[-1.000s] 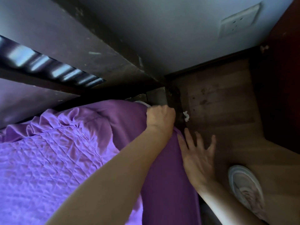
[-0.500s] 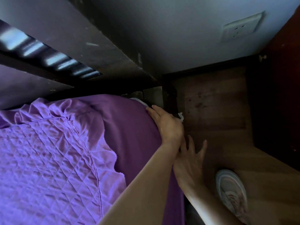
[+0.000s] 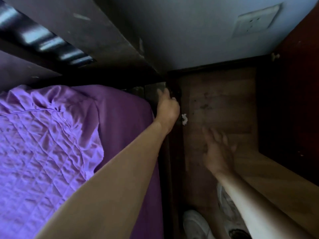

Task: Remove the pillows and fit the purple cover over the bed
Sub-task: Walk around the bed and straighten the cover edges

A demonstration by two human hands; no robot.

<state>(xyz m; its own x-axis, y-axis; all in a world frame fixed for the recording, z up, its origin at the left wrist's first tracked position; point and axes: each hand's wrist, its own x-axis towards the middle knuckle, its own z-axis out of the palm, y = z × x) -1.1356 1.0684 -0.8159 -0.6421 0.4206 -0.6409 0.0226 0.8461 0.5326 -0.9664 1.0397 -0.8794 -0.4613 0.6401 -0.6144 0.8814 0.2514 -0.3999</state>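
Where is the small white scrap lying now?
In the head view, the small white scrap lies on the wooden floor, just right of the left hand and the purple cover.

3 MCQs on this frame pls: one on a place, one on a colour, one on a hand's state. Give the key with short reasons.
1. The left hand is
A. at the purple cover's corner by the headboard
B. flat on the cover's quilted middle
C. clasping the right hand

2. The small scrap on the floor is
A. red
B. white
C. green

3. The right hand is
A. gripping the cover
B. pinching the scrap
C. spread, holding nothing

Key:
1 A: the left hand sits at the cover's far corner under the headboard, apart from the right hand.
2 B: the scrap reads white against the brown boards.
3 C: the right hand is blurred, but its fingers show spread over bare floor, off both cover and scrap.
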